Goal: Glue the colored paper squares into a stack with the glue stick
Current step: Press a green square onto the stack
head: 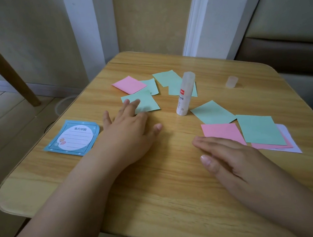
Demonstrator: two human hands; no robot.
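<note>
Reaching forward across the wooden bench [160, 186], the left hand [130, 121] lies palm down with its fingers straight and spread, the fingertips [130, 102] touching the near corner of a green paper square [146, 103]. Its forearm runs diagonally from the lower left. The right hand [225, 155] rests flat, fingers straight and together, pointing left, its far edge over the near side of a pink paper square [220, 130]; neither hand grips anything. Between the hands and farther back, the glue stick [185, 93] stands upright and uncapped, its base just beside another green square [212, 111]; its translucent cap [231, 82] sits apart to the right. More green and pink squares lie scattered behind the left hand, one pink square [129, 84] farthest back, and an overlapping pile of green, pink and white sheets [259, 129] lies beside the right hand. A blue illustrated notepad [72, 137] lies left of the left forearm.
</note>
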